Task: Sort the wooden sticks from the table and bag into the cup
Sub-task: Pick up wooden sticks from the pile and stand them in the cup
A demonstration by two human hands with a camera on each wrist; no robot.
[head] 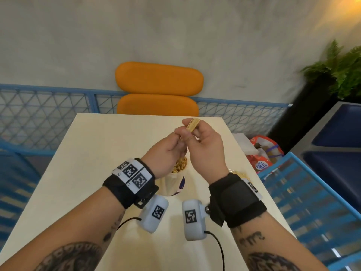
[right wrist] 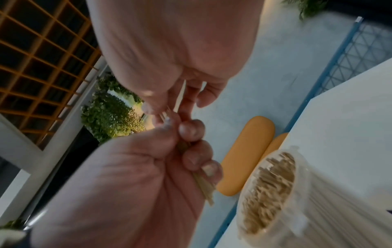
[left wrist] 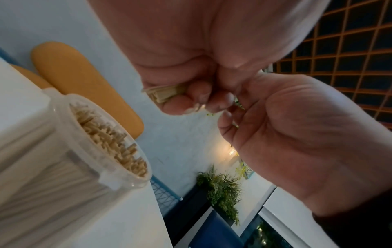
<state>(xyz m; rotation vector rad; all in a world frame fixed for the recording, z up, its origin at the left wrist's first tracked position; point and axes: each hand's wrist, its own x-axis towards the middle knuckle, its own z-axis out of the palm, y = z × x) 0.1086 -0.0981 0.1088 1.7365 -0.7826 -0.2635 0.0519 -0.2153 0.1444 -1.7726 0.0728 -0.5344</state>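
The pale table (head: pixel 82 173) filled the lower half of the head view, and everything else sat in relation to the cup standing near its middle. Beyond the cup, past the far table edge, stood an orange chair (head: pixel 159 78) against a blue mesh railing (head: pixel 45 106). To the cup's right, off the table edge, a red printed bag (head: pixel 261 151) lay on a blue seat, and farther right rose a green plant (head: pixel 343 67) in a dark planter.

The cup (head: pixel 172 185) itself was clear plastic, upright on the table, packed full with wooden sticks (head: pixel 179 166) standing on end. Just right of the cup, mostly hidden behind the right wrist, a small pile of loose sticks (head: pixel 241 174) lay on the table.

Directly above the cup, both hands met. The right hand (head: pixel 207 147) was curled around a bundle of sticks (head: pixel 192 125), the bundle's flat ends poking out above its fingers. The left hand (head: pixel 168 153) pinched the same bundle lower down, fingers curled against it; in the right wrist view the bundle's lower ends stuck out below those fingers.
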